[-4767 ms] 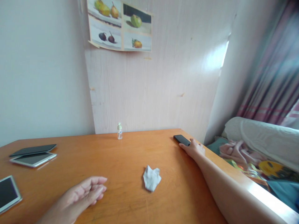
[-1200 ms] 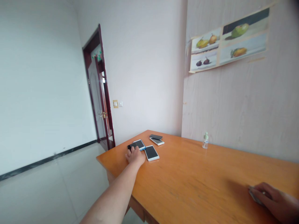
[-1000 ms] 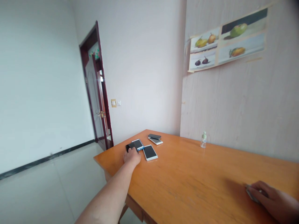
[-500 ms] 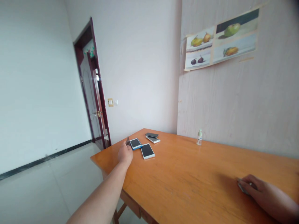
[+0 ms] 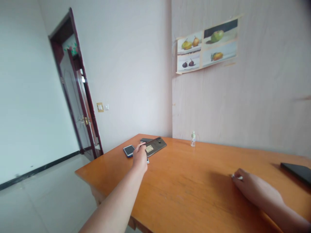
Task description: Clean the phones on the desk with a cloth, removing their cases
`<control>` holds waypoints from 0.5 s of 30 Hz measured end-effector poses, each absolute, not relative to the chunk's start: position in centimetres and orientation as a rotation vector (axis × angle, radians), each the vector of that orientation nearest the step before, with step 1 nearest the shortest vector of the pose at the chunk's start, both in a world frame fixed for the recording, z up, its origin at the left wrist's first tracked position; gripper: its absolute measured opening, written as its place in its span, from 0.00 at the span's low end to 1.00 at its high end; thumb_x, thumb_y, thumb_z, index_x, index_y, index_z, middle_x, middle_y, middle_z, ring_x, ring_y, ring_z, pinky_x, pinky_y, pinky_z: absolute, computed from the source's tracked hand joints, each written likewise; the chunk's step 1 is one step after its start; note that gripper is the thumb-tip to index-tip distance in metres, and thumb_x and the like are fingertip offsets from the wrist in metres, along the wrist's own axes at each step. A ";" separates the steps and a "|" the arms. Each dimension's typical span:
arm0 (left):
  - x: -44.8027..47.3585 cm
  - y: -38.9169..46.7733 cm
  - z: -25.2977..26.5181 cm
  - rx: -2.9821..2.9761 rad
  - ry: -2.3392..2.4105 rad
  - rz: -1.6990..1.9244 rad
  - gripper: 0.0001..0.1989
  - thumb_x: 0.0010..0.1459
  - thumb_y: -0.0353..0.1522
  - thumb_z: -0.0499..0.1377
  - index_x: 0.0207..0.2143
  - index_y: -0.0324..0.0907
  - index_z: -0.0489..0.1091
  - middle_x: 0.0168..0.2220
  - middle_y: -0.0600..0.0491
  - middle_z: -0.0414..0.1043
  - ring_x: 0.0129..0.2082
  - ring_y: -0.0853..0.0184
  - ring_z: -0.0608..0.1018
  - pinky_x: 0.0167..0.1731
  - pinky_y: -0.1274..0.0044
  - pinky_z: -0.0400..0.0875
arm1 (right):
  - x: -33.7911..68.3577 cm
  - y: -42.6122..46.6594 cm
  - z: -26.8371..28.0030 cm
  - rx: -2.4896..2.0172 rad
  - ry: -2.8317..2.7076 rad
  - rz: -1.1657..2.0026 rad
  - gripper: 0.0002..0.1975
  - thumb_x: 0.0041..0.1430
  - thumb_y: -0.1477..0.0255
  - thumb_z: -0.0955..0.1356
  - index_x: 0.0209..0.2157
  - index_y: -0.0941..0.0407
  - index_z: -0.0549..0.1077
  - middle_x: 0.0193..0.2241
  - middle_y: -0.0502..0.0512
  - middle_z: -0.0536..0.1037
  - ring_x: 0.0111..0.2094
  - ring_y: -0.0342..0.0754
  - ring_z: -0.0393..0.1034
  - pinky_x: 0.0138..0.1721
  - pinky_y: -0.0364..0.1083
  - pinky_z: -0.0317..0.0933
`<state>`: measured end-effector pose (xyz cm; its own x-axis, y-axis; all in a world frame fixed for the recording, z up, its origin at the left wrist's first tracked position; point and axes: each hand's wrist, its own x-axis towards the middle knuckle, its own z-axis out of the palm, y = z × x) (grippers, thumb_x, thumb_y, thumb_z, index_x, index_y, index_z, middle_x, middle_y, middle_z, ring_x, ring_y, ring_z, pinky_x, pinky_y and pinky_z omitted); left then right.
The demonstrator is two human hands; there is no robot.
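My left hand [image 5: 140, 157] reaches over the far left part of the table and is closed on the near end of a dark phone [image 5: 156, 147]. Its back faces me, with a pale label and camera lenses near the far corner. Left of that hand lies a white-fronted phone with a blue edge [image 5: 129, 150]. Another phone [image 5: 146, 139] lies behind the held one, and a light phone edge [image 5: 148, 160] peeks out under it. My right hand [image 5: 250, 184], at the right, has its fingers closed around a small whitish thing, mostly hidden, close to the tabletop.
The orange wooden table [image 5: 184, 194] fills the lower middle. A small clear bottle with a pale green cap [image 5: 193, 139] stands near the wall. At the right edge lies a flat black object [image 5: 297, 173]. Fruit pictures [image 5: 206, 47] hang above; a door [image 5: 70, 97] is at left.
My left hand has moved right over the phones, turning the dark phone from edge-on to show its back. The view has swung right, bringing in the black object. My right hand stays closed.
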<state>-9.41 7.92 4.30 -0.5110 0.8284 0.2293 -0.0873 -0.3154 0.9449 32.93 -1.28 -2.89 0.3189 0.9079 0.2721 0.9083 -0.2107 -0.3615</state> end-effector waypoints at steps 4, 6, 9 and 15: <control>-3.8 7.2 4.4 0.913 1.084 1.764 0.18 0.45 0.36 0.58 0.39 0.40 0.74 0.34 0.52 0.76 0.29 0.67 0.77 0.26 0.79 0.67 | 32.3 -1.9 -1.2 -2.117 -1.458 -0.055 0.24 0.57 0.54 0.61 0.48 0.53 0.72 0.37 0.62 0.78 0.33 0.56 0.73 0.31 0.50 0.59; -1.3 6.7 4.4 0.887 1.007 1.699 0.17 0.44 0.36 0.59 0.37 0.39 0.75 0.34 0.51 0.76 0.30 0.67 0.77 0.26 0.79 0.67 | 31.2 -2.3 -0.4 -1.951 -1.457 0.091 0.22 0.59 0.53 0.60 0.42 0.53 0.73 0.28 0.56 0.77 0.29 0.52 0.71 0.30 0.48 0.58; 1.9 5.9 4.3 0.875 0.908 1.605 0.16 0.43 0.36 0.60 0.35 0.39 0.75 0.32 0.52 0.75 0.29 0.67 0.76 0.26 0.78 0.66 | 28.9 -3.2 0.4 -1.623 -1.458 0.412 0.25 0.61 0.49 0.59 0.30 0.55 0.72 0.23 0.52 0.73 0.26 0.47 0.66 0.30 0.46 0.59; 5.4 4.3 2.7 0.909 0.811 1.441 0.16 0.41 0.37 0.64 0.33 0.38 0.75 0.28 0.52 0.75 0.25 0.68 0.75 0.26 0.78 0.65 | 26.0 -4.2 0.6 -1.192 -1.153 1.126 0.24 0.59 0.50 0.64 0.36 0.58 0.73 0.33 0.58 0.78 0.27 0.44 0.68 0.26 0.43 0.58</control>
